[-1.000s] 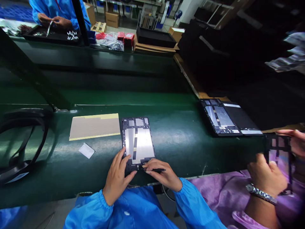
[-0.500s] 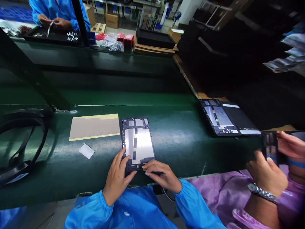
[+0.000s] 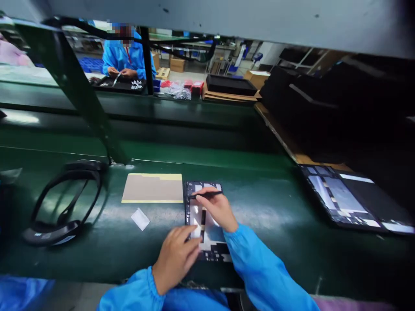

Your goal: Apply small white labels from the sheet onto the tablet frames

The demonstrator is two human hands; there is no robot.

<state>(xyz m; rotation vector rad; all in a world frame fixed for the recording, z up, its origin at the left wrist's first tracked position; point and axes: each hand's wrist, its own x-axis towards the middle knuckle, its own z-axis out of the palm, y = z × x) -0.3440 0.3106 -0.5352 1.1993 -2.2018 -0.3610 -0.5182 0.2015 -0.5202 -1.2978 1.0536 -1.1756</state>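
Tablet: an opened flat, black-framed tablet with a silver metal plate (image 3: pixel 212 230) lies on the dark green table (image 3: pixel 275 207) in front of the worker; I take its middle as the clock's centre, twelve pointing away from the worker.
Right hand: over the tablet's one o'clock part, the right hand (image 3: pixel 220 211) has its fingers pinched closed on a slim black pen-like tool (image 3: pixel 210 194), whose tip points to the frame near eleven; whether it touches, I can't tell.
Left hand: at seven to eight o'clock, the left hand (image 3: pixel 178 252) has its fingers loosely bent and slightly apart, gripping nothing, their tips over the frame and plate; resting or hovering is unclear.
Just changed: half a second ago the right hand and tool were at the six o'clock edge; now they are at the far end. I judge that attention has shifted from the near edge to the upper-left frame.
Ten o'clock: a beige rectangular sheet with yellow edges (image 3: pixel 152 188), just beside the tablet.
Nine o'clock: a small white square packet (image 3: pixel 140 219), then a black looped headband (image 3: pixel 42 236).
Three o'clock: a second opened black tablet (image 3: pixel 339 198), well apart.
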